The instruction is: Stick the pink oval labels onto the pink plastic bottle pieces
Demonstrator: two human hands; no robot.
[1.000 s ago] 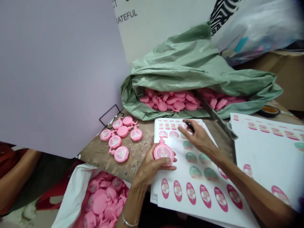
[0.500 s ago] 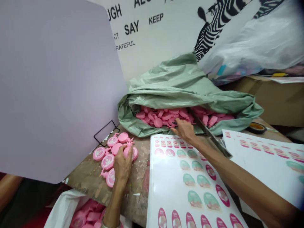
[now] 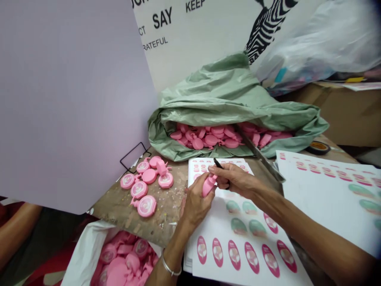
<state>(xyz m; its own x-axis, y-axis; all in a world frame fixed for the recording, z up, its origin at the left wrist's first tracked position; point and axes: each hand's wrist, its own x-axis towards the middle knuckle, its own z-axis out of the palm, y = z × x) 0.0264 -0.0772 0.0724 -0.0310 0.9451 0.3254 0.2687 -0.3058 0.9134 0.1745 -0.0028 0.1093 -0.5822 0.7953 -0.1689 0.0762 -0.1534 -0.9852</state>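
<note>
Left-hand grip [image 3: 195, 204] around pink plastic piece [image 3: 208, 185]

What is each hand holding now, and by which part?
The left hand grips a pink bottle-shaped plastic piece by its lower body. The right hand pinches a small black tool by its lower end.

A pink plastic bottle-shaped piece [image 3: 209, 185] is being gripped edge-on and tilted in the left hand [image 3: 196, 202], with its lower part hidden by the fingers. A small black tool [image 3: 218, 163] is being pinched in the right hand [image 3: 235, 178], its tip pointing up just beside the piece. Both are being held close together, and a white sheet of printed pink and green labels [image 3: 214, 226] is being reached over by both hands.
</note>
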